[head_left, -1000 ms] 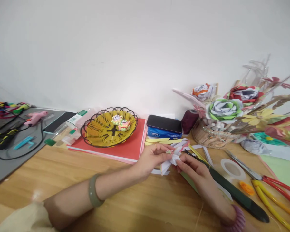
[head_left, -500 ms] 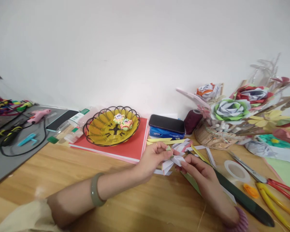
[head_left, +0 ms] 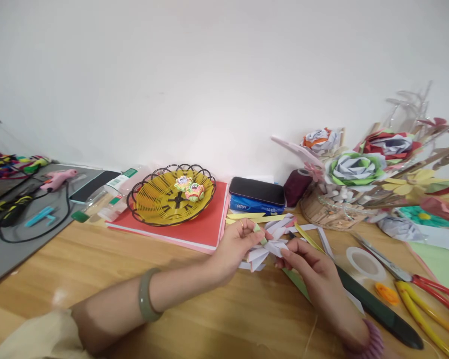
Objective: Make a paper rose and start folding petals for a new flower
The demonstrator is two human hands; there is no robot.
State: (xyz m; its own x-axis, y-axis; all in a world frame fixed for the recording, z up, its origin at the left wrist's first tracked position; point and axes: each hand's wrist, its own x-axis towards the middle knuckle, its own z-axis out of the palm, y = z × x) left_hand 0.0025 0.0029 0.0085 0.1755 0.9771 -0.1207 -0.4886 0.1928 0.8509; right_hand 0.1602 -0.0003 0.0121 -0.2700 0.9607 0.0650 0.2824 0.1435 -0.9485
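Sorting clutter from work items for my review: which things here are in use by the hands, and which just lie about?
In use: folded paper piece, left hand, right hand.

Lying about: yellow basket, phone, tape roll, scissors, thread spool, paper flowers, glue gun.

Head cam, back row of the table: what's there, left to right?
Pink glue gun → dark phone → yellow wire basket → black phone on blue pack → maroon thread spool → basket of paper flowers.
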